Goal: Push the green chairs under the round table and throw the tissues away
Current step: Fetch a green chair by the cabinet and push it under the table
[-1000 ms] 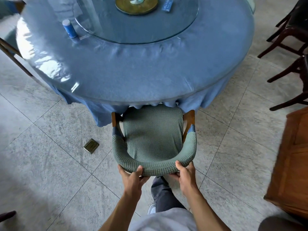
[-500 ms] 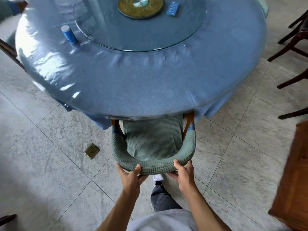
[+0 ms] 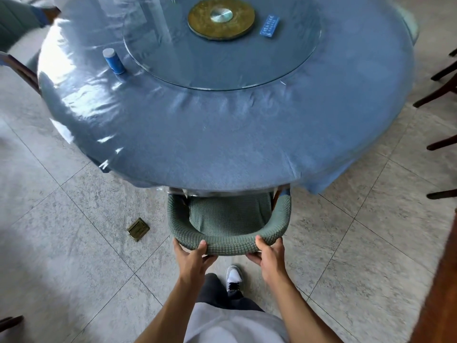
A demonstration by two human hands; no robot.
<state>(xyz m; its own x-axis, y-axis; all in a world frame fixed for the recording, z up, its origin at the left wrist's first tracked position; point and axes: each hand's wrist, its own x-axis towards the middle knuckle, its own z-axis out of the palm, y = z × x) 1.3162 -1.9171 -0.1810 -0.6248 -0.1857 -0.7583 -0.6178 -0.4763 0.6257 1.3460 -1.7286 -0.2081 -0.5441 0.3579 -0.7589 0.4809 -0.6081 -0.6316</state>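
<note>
- Chair (image 3: 228,216), green, stood part under near edge of round bench (image 3: 222,149).
- Left hand (image 3: 191,259) and right hand (image 3: 269,256) gripped its curved backrest, fingers (image 3: 260,240) wrapped over padding.

Bright, soft daylight, arriving from about ten o'clock. Strong white glare on the clear plastic over the tabletop (image 3: 222,134) along its rim from nine to seven o'clock, with some detail washed out there. Paler reflections across the glass turntable (image 3: 222,60). Soft, weak shadow on the floor (image 3: 74,243) at seven o'clock, and deep shade over the green chair (image 3: 228,219) seat just below the table edge. Wide-angle bending clearly visible toward the borders, floor tile lines curved. Slight blur at the corners, centre reasonably sharp. Dark, unfocused brown band at four o'clock.
</note>
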